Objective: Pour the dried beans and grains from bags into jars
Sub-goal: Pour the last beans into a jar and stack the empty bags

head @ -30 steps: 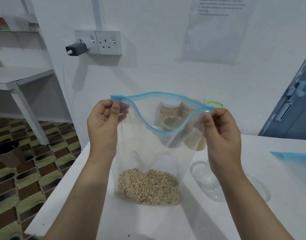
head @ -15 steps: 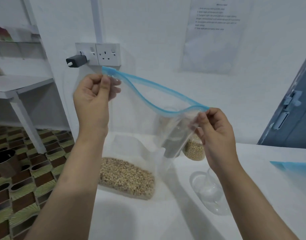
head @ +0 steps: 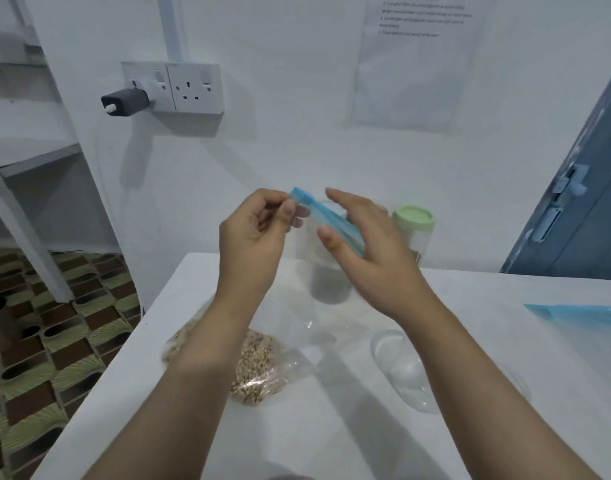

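The left hand (head: pixel 252 237) was raised above the white table (head: pixel 331 427), its fingers curled and its thumb and forefinger pinching the blue slider end of the zip-top bag (head: pixel 297 341). The blue zip strip (head: pixel 326 220) ran down and to the right from that pinch, across the palm side of the right hand (head: pixel 363 244). The right hand's fingers were nearly straight and spread, forefinger pointing up, thumb (head: pixel 326 235) lying just beside the strip; motion blur prevented telling whether the thumb actually pressed it. The bag hung slack from the left hand, and its lower part lay on the table near the left edge, below the left forearm. The pale dried grains (head: pixel 252 365) were gathered there in the bottom of the bag. Behind the hands, toward the wall, a clear jar (head: pixel 330 282) stood on the table, seen through the plastic of the bag; its contents could not be judged. A jar with a green lid (head: pixel 413 220) stood to its right, partly hidden by the right hand. A clear plastic container (head: pixel 401 368) lay on the table to the right of the grains, under the right forearm. A second blue-edged bag (head: pixel 574 313) lay at the table's right edge.
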### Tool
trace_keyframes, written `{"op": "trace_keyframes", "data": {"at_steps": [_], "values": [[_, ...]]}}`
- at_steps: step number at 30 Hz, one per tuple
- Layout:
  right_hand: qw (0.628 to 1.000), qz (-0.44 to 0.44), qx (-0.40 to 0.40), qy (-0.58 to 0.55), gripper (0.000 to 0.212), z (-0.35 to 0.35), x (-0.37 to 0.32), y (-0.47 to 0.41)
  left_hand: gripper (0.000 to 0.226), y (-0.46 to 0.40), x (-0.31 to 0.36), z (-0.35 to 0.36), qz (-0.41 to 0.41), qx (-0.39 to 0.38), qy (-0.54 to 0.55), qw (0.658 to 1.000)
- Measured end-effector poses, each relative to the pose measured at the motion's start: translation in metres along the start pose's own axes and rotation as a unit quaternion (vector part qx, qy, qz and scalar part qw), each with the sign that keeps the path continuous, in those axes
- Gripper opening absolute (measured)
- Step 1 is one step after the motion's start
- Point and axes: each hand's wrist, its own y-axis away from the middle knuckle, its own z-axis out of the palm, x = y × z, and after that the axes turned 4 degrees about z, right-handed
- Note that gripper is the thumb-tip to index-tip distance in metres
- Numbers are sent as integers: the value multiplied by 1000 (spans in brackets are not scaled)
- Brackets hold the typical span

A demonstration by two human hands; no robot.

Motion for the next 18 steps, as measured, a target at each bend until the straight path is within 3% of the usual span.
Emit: {"op": "trace_keyframes", "data": {"at_steps": [5,10,14,18], "values": [[996,-1,79,-50,24,17,2,-10,10,3,-5,0,30,-2,-59,998],[984,34,151,-89,17,27,10,-8,18,14,-21,-23,58,-90,-187,977],[974,67,182,-117,14,23,12,-8,20,43,-55,-52,-3,-122,-221,968],[970,70,199,-118,15,18,12,-10,14,71,-86,-74,-98,-106,-180,973]]}}
